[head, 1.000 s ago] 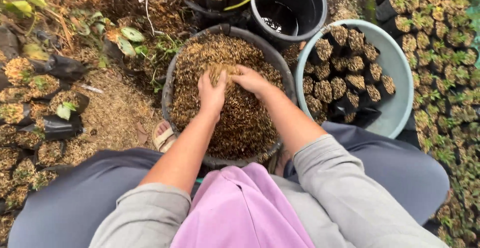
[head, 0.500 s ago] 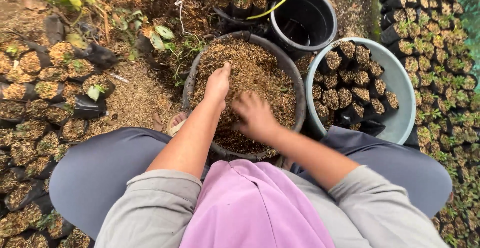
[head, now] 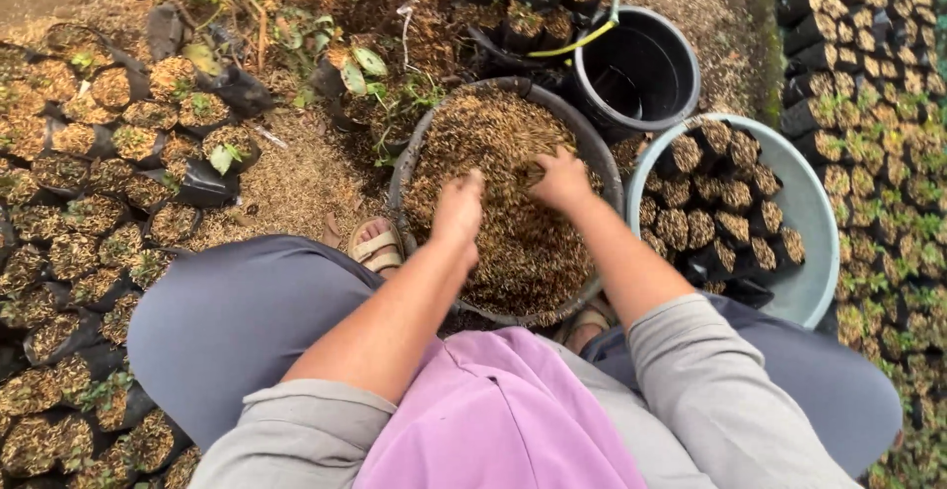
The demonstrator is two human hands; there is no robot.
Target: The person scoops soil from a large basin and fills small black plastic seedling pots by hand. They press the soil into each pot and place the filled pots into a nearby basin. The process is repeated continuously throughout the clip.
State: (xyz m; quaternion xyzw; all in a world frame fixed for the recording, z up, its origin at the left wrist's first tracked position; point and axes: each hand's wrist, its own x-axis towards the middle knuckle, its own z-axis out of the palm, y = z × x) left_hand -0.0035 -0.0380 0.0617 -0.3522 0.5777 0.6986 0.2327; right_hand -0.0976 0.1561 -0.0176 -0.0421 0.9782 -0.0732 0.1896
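Both hands are down in the big round tub (head: 414, 168) of husk mix (head: 513, 242): left hand (head: 458, 209) flat on it, grip loose and empty, right hand (head: 562, 181) curled into the mix. A pale basin (head: 811, 213) of filled black bags (head: 725, 208) sits just right of the tub.

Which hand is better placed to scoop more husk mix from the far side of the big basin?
Right, probably: the right hand already rests farther up the husk mix, while the left hand sits nearer the body.
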